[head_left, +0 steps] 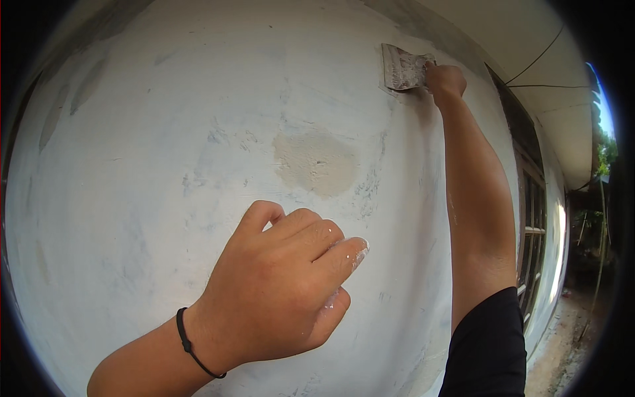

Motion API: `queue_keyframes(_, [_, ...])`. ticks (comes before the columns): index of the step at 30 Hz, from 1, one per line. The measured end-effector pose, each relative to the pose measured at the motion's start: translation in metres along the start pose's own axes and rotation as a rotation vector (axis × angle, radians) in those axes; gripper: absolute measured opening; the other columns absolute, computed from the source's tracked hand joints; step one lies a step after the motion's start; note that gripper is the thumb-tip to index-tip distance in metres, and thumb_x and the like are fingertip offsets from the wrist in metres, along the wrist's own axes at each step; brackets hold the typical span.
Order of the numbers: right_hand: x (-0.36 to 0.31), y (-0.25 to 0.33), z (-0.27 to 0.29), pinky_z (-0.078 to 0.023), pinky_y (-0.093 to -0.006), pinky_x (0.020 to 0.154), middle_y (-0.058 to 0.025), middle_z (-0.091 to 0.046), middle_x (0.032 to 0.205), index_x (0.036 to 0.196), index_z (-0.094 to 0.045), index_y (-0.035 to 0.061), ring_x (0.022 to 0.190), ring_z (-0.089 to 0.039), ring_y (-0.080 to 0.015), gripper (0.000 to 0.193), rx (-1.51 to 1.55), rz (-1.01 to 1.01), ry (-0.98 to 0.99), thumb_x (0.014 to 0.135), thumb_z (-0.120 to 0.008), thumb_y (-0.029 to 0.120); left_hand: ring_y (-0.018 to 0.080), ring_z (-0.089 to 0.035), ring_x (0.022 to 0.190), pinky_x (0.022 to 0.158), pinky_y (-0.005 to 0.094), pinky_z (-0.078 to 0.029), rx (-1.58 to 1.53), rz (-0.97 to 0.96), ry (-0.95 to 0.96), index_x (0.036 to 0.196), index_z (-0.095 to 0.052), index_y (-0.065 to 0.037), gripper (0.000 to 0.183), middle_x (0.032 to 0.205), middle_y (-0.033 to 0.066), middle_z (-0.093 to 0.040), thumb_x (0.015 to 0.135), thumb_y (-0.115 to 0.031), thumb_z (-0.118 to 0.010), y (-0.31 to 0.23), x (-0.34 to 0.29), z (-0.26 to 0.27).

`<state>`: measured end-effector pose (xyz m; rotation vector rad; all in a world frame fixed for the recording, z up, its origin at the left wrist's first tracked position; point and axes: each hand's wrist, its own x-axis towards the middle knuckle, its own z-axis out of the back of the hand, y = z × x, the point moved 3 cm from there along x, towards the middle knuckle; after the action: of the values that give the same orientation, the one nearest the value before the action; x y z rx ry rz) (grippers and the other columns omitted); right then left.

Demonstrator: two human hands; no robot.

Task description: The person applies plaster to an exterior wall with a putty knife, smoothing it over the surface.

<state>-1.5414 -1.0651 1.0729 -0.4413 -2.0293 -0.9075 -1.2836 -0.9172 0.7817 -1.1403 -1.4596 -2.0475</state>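
Note:
My right hand (446,82), arm stretched up, is closed around the handle of a putty knife (405,69). The knife's wide blade lies against the upper right of the white wall (198,86) and is smeared with whitish paste. Closer to me, my left hand (281,284) is raised in front of the wall with its fingers curled in. White paste sticks to its fingertips, and whatever its palm holds, if anything, is hidden. Above that hand the wall bears a rough beige patch (316,162).
Right of my arm is a window with a dark frame (531,218). A pale overhang (522,40) with thin dark cables (549,86) runs above. Bare ground (562,331) and green plants (605,152) show at the far right.

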Motion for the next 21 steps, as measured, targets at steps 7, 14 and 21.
queue_keyframes(7, [0.012, -0.028, 0.013, -0.051, -0.0357, 0.085, -0.0198, -0.068, 0.100, 0.096, -0.068, -0.0018, 0.098, -0.065, -0.0300, 0.040, -0.056, -0.052, -0.072, 0.079, -0.066, 0.035, 0.0191, -0.060, 0.074, 0.067, 0.0322, -0.036, -0.025, 0.014, 0.019, 0.088, -0.068, -0.005, 0.035, 0.076, 0.0051, -0.064, 0.058, 0.001, -0.053, 0.005, 0.002, -0.002])
queue_keyframes(14, [0.010, 0.023, 0.049, -0.051, -0.0369, 0.078, -0.0183, -0.069, 0.091, 0.091, -0.070, 0.0000, 0.090, -0.067, -0.0302, 0.037, 0.003, 0.214, -0.146, 0.081, -0.062, 0.035, 0.0188, -0.059, 0.073, 0.067, 0.0323, -0.035, -0.034, -0.003, -0.012, 0.088, -0.068, -0.005, 0.036, 0.076, 0.0050, -0.064, 0.057, 0.001, -0.053, 0.007, 0.003, 0.003])
queue_keyframes(21, [-0.013, 0.078, -0.011, -0.050, -0.0419, 0.083, -0.0188, -0.066, 0.101, 0.093, -0.068, 0.0031, 0.096, -0.063, -0.0361, 0.023, -0.305, 0.645, -0.161, 0.082, -0.055, 0.018, 0.0190, -0.059, 0.073, 0.067, 0.0315, -0.035, -0.023, -0.007, -0.033, 0.088, -0.068, -0.005, 0.037, 0.075, 0.0045, -0.063, 0.055, 0.002, -0.052, 0.013, -0.011, 0.008])
